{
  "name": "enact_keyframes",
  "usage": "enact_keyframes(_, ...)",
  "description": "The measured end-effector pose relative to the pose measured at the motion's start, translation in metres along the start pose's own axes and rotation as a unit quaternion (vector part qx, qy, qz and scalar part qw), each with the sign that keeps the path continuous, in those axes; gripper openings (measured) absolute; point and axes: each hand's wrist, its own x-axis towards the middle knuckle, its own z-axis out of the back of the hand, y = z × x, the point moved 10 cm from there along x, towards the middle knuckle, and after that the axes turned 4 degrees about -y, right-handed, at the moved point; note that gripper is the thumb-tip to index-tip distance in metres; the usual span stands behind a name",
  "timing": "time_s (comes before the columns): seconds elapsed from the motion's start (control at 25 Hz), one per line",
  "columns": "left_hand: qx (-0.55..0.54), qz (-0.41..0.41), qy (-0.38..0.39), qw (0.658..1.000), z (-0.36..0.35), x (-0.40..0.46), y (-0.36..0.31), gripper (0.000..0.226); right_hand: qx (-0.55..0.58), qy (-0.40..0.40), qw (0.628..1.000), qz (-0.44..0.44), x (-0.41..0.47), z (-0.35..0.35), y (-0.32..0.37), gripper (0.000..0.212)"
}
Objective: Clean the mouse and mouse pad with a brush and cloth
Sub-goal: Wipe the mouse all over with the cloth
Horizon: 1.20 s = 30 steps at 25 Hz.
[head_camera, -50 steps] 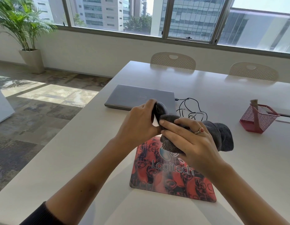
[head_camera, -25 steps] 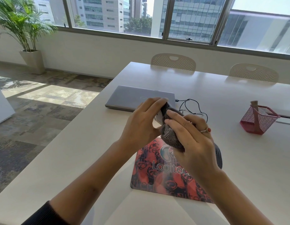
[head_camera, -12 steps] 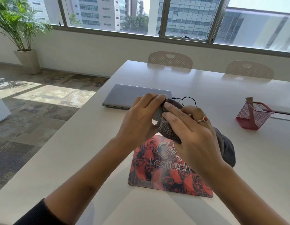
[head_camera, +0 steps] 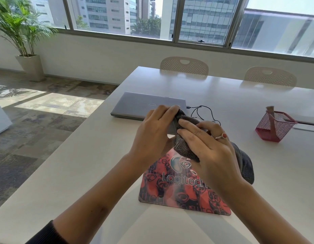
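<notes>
My left hand (head_camera: 152, 134) grips the dark mouse (head_camera: 179, 115) in the air above the table; only a sliver of the mouse shows between my fingers. My right hand (head_camera: 209, 148) holds a grey cloth (head_camera: 186, 148) pressed against the mouse, and the rest of the cloth hangs behind my right wrist (head_camera: 244, 166). Below both hands the red patterned Logitech mouse pad (head_camera: 173, 189) lies flat on the white table (head_camera: 82, 169). The mouse's black cable (head_camera: 203, 111) runs back toward the laptop. A brush handle (head_camera: 270, 118) stands in the red mesh holder.
A shut grey laptop (head_camera: 143, 104) lies behind my hands. The red mesh holder (head_camera: 277, 127) stands at the right. Two perforated chairs (head_camera: 184, 66) face the table's far side. The table's left edge drops to carpet, with a potted palm (head_camera: 22, 32) far left.
My right hand has slid the cloth up over the mouse from its lower side. My left hand has turned the mouse, so less of it shows.
</notes>
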Motion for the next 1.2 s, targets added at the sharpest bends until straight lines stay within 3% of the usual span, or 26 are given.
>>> enact_keyframes(0.28, 0.023, -0.01, 0.01, 1.0, -0.003, -0.006, 0.0, 0.053, -0.029, 0.064, 0.996, -0.057, 0.015, -0.013, 0.0, 0.047)
enact_keyframes(0.84, -0.013, 0.032, 0.01, 0.999, -0.001, -0.001, 0.01, 0.058, -0.004, 0.013, 1.0, -0.018, -0.004, -0.007, 0.002, 0.034)
enact_keyframes(1.2, 0.006, 0.003, 0.018, 1.0, -0.005, -0.011, 0.004, 0.056, -0.006, 0.046, 0.997, -0.066, 0.006, -0.015, -0.001, 0.047)
